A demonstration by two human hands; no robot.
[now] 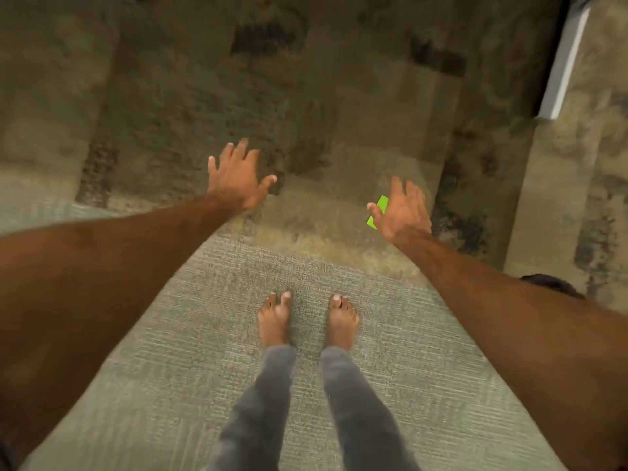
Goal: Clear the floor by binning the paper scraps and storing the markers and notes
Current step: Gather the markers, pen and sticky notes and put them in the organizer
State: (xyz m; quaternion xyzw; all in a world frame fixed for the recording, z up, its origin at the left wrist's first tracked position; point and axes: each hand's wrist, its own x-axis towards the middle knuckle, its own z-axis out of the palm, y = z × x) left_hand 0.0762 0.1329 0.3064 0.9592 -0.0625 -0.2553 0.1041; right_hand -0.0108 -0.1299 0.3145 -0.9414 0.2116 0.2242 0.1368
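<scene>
A bright green note (378, 210) lies on the patterned carpet, mostly hidden under my right hand (402, 212). That hand reaches down over it with fingers spread and straight; I cannot tell whether it touches the note. My left hand (236, 176) is stretched out over bare carpet further left, fingers splayed, holding nothing. No markers, paper scraps or bin are in view.
I stand barefoot (307, 321) on a grey woven mat (204, 351) that meets the brown-and-beige mottled carpet (306, 96). A white-edged door or panel (564, 62) stands at the upper right. A dark object (550, 283) peeks out behind my right forearm.
</scene>
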